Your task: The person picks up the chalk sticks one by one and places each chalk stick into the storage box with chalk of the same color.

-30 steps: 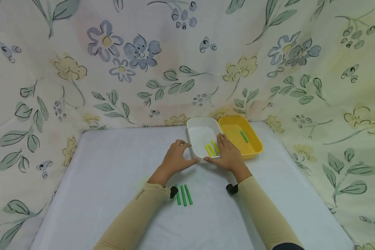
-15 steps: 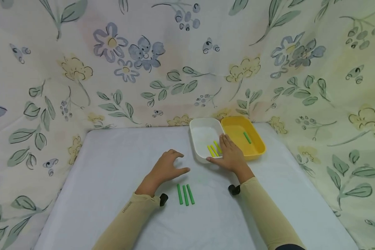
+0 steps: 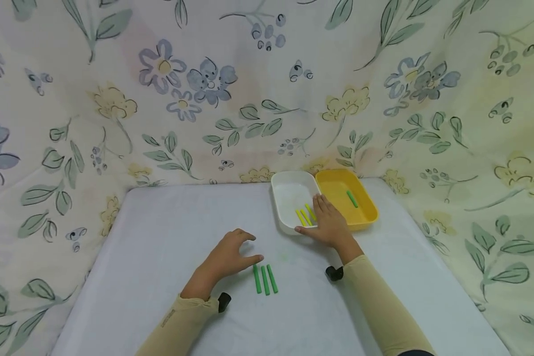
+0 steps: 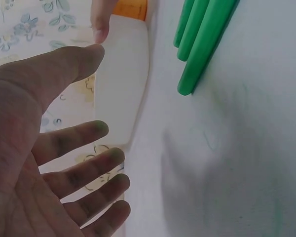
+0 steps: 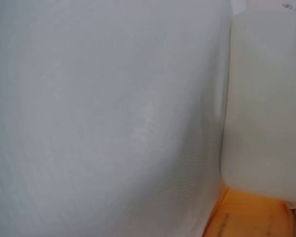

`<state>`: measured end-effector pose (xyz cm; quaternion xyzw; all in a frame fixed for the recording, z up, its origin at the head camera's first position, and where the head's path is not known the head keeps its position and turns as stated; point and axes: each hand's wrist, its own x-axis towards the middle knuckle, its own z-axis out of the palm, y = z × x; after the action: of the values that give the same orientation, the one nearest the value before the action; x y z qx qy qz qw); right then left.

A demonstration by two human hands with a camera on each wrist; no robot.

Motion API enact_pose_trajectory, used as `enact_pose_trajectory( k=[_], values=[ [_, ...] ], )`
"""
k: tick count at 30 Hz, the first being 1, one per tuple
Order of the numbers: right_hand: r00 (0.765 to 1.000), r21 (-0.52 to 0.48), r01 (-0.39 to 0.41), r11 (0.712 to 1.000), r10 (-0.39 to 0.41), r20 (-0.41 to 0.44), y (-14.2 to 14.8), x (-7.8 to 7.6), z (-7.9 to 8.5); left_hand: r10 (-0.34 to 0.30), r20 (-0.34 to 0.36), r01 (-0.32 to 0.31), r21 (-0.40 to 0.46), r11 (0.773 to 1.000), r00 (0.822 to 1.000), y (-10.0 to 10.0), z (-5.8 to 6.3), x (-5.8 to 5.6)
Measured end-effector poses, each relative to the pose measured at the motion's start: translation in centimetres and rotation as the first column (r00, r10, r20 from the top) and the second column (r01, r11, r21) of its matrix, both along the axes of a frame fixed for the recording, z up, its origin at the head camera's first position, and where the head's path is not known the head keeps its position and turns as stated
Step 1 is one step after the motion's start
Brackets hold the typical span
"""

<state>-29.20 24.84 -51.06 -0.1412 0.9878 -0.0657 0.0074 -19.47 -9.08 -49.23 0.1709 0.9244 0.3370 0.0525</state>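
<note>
L hand (image 3: 226, 254) wide open, empty; R hand (image 3: 329, 222) straight-fingered at corner of white tub (image 3: 291, 190), no grip seen.
Green sticks (image 3: 265, 280) just R of L hand; R hand prob. steadies white tub vs. sliding.

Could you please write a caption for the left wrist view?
The left hand hovers near three green sticks, a white tray beyond.
</note>
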Motion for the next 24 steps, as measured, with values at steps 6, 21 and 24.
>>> enact_pose_trajectory(
  k=[6, 21, 24],
  values=[
    [1.000, -0.053, 0.005, 0.999, -0.005, -0.004, 0.5, 0.7, 0.1, -0.015, -0.012, 0.015, 0.002, 1.000, 1.000, -0.1, -0.6, 0.6],
    [0.996, -0.142, 0.029, 0.989, -0.041, -0.078, 3.1, 1.6, 1.3, -0.019, -0.014, 0.019, -0.020, 1.000, 1.000, -0.9, -1.9, 0.7],
    [0.995, -0.148, 0.062, 0.987, -0.073, -0.070, 4.4, 1.7, 1.3, -0.011, -0.008, 0.011, -0.021, 1.000, 1.000, -1.0, -2.1, 0.7]
  ],
)
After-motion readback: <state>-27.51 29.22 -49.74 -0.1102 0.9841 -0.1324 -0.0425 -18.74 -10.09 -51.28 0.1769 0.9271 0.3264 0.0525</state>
